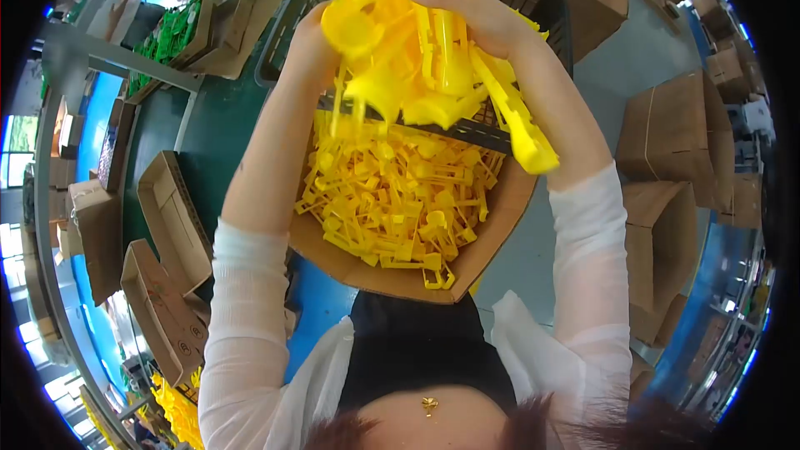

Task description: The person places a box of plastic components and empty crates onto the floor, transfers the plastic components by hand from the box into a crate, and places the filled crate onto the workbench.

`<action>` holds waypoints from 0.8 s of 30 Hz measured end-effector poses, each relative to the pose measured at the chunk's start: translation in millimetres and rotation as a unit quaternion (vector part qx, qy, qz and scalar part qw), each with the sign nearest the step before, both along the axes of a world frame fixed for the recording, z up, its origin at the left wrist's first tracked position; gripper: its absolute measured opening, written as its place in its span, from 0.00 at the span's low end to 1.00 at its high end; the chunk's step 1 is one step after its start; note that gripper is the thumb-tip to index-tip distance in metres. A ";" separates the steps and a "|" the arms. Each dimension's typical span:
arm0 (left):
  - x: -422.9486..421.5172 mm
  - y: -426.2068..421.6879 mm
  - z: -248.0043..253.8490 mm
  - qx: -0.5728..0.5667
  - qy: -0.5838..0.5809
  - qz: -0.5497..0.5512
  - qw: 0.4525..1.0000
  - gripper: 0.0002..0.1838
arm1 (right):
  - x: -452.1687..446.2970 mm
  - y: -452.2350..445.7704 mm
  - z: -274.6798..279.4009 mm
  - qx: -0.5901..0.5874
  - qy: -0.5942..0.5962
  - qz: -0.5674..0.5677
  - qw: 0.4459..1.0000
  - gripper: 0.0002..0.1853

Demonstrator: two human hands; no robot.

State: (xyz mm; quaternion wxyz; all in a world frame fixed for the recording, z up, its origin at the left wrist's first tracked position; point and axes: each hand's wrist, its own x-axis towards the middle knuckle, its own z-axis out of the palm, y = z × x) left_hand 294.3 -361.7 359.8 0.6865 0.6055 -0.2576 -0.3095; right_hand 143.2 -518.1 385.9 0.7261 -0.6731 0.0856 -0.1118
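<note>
Between my two hands, near the top of the head view, is a large bunch of yellow plastic parts (400, 50), some blurred. My right hand (492, 21) grips it from the right, thumb laid across the front. My left hand (319, 37) holds its left side, with most of its fingers hidden behind the parts. One long yellow piece (518, 121) slants down beside my right forearm. Below the bunch, a cardboard box (500, 225) holds a heap of small yellow plastic pieces (400, 192). A dark plastic crate (550, 0) sits behind my hands, partly covered.
To the left, a green surface (150, 142) bears open cardboard trays (173, 221) and green plastic parts (171, 33). Large cardboard boxes (667, 133) stand on the right. More yellow parts (177, 408) lie at the lower left. A metal frame post (62, 92) rises at the left.
</note>
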 end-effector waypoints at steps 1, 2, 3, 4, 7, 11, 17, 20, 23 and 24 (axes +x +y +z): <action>30.7 -27.7 -21.7 0.063 -0.058 0.021 0.996 0.31 | 5.7 -24.2 -21.8 -0.033 0.028 -0.029 0.999 0.34; 53.7 -49.1 -43.7 0.123 -0.122 0.039 0.984 0.34 | 1.6 -40.6 -33.6 -0.111 0.103 -0.053 0.987 0.37; 67.5 -60.5 -60.8 0.172 -0.192 0.052 0.965 0.37 | -4.5 -54.1 -43.6 -0.185 0.178 -0.076 0.963 0.40; 68.2 -63.0 -69.0 0.203 -0.275 0.058 0.938 0.38 | -12.6 -63.0 -52.8 -0.237 0.256 -0.093 0.933 0.42; 53.3 -56.3 -99.4 0.232 -0.512 0.029 0.827 0.46 | -41.2 -74.5 -87.5 -0.376 0.439 -0.137 0.804 0.46; -0.2 -43.5 -99.0 0.307 -0.695 -0.128 0.637 0.39 | -55.6 -62.9 -149.4 -0.468 0.484 -0.143 0.726 0.47; 69.8 -48.2 -125.3 0.360 -0.732 -0.118 0.566 0.30 | -58.4 -108.5 -165.0 -0.547 0.395 -0.137 0.726 0.36; 68.6 -11.3 -123.4 0.032 -0.706 -0.001 0.707 0.19 | -90.3 -50.8 -110.0 -0.555 0.308 -0.287 0.717 0.26; 25.3 65.2 -133.4 0.023 -0.485 0.163 0.859 0.10 | -125.3 45.0 -107.3 -0.508 0.173 -0.410 0.737 0.14; 25.5 83.0 -167.7 -0.015 -0.419 0.210 0.883 0.09 | -129.7 73.9 -127.7 -0.473 0.172 -0.405 0.763 0.10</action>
